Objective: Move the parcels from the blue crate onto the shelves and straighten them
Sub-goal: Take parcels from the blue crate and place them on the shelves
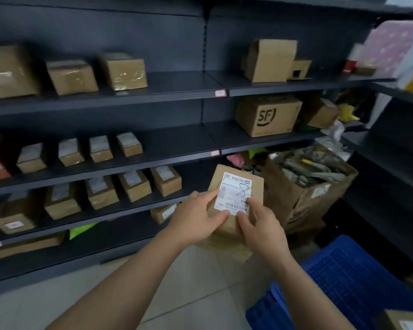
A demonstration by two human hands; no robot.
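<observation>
I hold a small brown cardboard parcel (239,184) with a white shipping label in both hands, in front of the lower shelves. My left hand (196,222) grips its left side, thumb across the bottom of the label. My right hand (260,225) grips its lower right edge, fingertips on the label. The blue crate (348,282) sits on the floor at the lower right, with another labelled parcel (405,320) showing at the frame's corner. Rows of small labelled parcels (134,185) stand on the dark shelves (153,201) to the left.
Larger boxes stand on the upper shelves, among them an SF-marked box (267,115). An open cardboard box (310,184) full of packing scraps sits on the floor right of the parcel. A second dark shelf unit (391,151) runs along the right. Pale floor tiles (188,294) lie below.
</observation>
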